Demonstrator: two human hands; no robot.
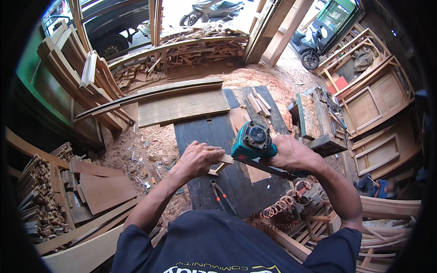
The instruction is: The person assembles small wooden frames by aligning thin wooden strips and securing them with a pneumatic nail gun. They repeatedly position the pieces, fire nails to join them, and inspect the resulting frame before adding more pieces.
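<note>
My right hand (290,154) is wrapped around the grip of a teal and black pneumatic nail gun (250,142), held over the dark worktable (255,195). Close to the gun's left side, my left hand (199,159) is closed on a small wooden strip (226,159). The gun's head hides where its nose points, so I cannot tell whether it touches the wood. Pincers with orange handles (222,198) lie on the tabletop nearer to me. A thin light wooden panel (257,174) lies partly under the gun.
Several short sticks (258,104) and a wide plank (182,107) lie at the table's far side. A coiled air hose (284,204) runs at the near right. Wood piles (41,195) stand left, and door frames (375,109) lean right. Another person (377,187) sits at the far right.
</note>
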